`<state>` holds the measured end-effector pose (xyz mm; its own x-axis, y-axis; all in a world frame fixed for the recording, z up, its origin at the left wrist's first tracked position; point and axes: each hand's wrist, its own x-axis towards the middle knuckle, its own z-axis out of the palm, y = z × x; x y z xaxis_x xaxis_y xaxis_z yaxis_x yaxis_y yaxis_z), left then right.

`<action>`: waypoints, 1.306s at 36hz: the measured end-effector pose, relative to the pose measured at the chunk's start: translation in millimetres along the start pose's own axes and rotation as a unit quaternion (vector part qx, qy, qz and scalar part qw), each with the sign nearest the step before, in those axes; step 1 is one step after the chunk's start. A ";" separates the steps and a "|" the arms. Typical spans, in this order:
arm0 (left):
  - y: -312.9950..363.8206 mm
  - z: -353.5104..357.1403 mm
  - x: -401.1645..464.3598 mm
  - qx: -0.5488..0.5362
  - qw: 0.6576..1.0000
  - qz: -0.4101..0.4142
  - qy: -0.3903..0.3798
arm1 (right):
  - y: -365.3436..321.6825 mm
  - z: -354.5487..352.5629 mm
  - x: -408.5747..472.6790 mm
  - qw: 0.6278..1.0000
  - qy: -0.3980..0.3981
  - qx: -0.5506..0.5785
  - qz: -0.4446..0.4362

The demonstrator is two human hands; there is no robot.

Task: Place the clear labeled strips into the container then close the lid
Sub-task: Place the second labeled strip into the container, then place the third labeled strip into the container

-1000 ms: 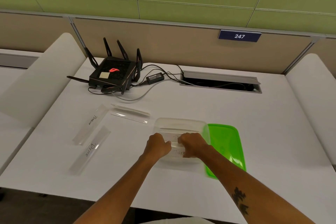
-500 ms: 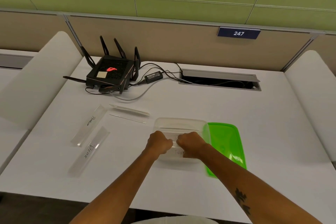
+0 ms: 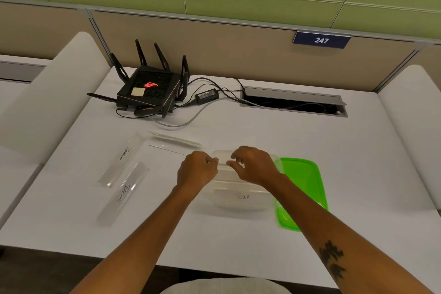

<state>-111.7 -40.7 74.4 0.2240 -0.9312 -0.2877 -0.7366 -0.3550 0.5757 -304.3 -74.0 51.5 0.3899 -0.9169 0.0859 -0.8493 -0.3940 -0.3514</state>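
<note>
A clear plastic container [image 3: 248, 207] stands open on the white desk, and a clear strip marked "TIGER" [image 3: 243, 196] lies inside it. Its green lid [image 3: 303, 188] lies flat just to its right. My left hand [image 3: 198, 170] hovers over the container's left rim with curled fingers and nothing visible in them. Over the container's far side, my right hand [image 3: 254, 166] has its fingers loosely apart and holds nothing. To the left lie a "PENGUIN" strip [image 3: 124, 155] and a "BEAR" strip [image 3: 123, 193]. A third clear strip [image 3: 175, 142] lies behind them.
A black router [image 3: 149, 89] with antennas sits at the back left, its power adapter [image 3: 206, 96] and cables trailing to an open cable hatch [image 3: 293, 102]. White padded dividers flank the desk on both sides. The desk's front edge runs just below my forearms.
Both hands have risen from inside the container and moved toward its far rim. The "TIGER" strip they were pressing down now lies uncovered inside. The right hand's fingers have spread.
</note>
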 end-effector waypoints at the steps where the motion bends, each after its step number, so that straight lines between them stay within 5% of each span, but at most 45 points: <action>1: -4.2 -6.0 1.7 -0.003 1.000 0.005 0.017 | -6.2 -0.7 4.0 1.000 0.010 0.008 0.001; 14: -111.3 -77.6 33.5 0.025 0.994 -0.007 0.110 | -98.3 34.3 38.9 0.996 0.004 0.065 -0.055; 28: -212.4 -101.4 33.2 0.032 0.998 -0.055 0.028 | -177.4 109.7 31.0 0.989 -0.105 0.092 -0.044; 47: -234.5 -94.2 35.8 0.055 0.998 -0.014 0.041 | -215.1 147.8 18.1 0.971 -0.136 0.184 0.071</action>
<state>129.2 1.4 1.2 0.2939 -0.9259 -0.2373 -0.7933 -0.3747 0.4798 -62.0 3.6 -9.1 0.4011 -0.8893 -0.2195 -0.7362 -0.1704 -0.6549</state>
